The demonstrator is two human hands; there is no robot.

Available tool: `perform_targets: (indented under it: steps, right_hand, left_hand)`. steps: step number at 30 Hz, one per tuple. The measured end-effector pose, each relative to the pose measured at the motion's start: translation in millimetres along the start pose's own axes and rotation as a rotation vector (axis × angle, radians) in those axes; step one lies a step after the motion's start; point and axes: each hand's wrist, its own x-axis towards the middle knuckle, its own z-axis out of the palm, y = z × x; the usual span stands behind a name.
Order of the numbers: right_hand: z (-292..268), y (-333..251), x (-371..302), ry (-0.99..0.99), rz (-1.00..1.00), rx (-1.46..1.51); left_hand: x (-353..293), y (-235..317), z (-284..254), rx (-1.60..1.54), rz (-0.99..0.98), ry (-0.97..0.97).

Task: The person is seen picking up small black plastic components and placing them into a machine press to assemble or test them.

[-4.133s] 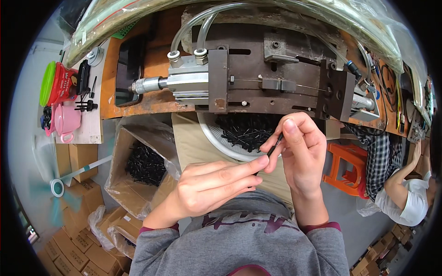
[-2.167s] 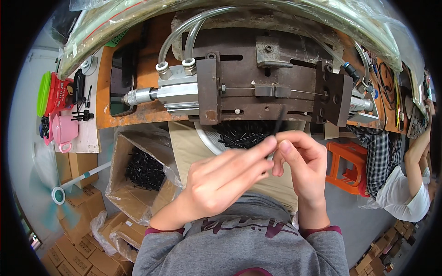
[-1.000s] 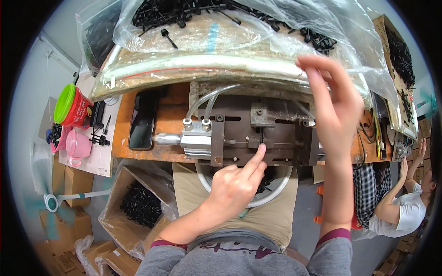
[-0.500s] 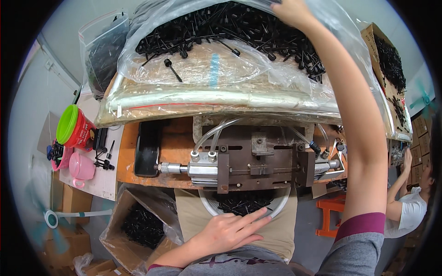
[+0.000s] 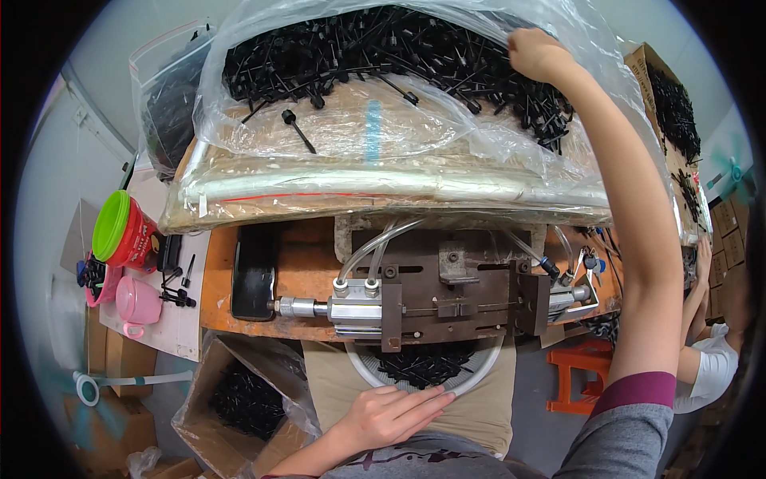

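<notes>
My left hand (image 5: 392,417) lies with its fingers stretched out at the near rim of a white basket (image 5: 488,369) on my lap. Short black stemmed parts (image 5: 423,363) fill that basket. My right arm reaches far forward, and my right hand (image 5: 539,54) is closed on the edge of a big clear plastic bag (image 5: 487,148). Inside the bag lies a heap of black plastic parts with thin stems (image 5: 359,48); a single part (image 5: 298,132) lies apart from the heap. Between my hands stands a dark metal fixture (image 5: 455,307) with a silver pneumatic cylinder (image 5: 357,310) on its left.
Clear air hoses (image 5: 375,247) rise from the cylinder. A black tray (image 5: 254,275) sits left of the fixture. Further left are a red tub with a green rim (image 5: 112,227) and a pink cup (image 5: 137,302). A carton of black parts (image 5: 215,399) stands below. At right are an orange stool (image 5: 576,375) and another person (image 5: 710,367).
My right hand has come nearer and to the right, and the bag's upper edge has shifted with it. My left hand stays by the basket rim. The view has tilted slightly.
</notes>
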Motion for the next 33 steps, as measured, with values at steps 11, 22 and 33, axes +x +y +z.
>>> perform_targets:
  steps: [11,22,33]
  right_hand:
    - [52.5,-0.5,-82.8,-0.130,0.222,0.393]
    - [12.3,-79.7,-113.2,0.055,-0.221,0.687]
    - [-17.3,-65.8,-166.3,0.096,-0.118,0.493]
  left_hand:
    - [2.0,4.9,14.2,-0.053,0.108,0.025]
    - [-0.5,20.6,15.2,-0.049,0.118,-0.004]
    - [1.1,22.6,9.1,-0.015,0.062,-0.029]
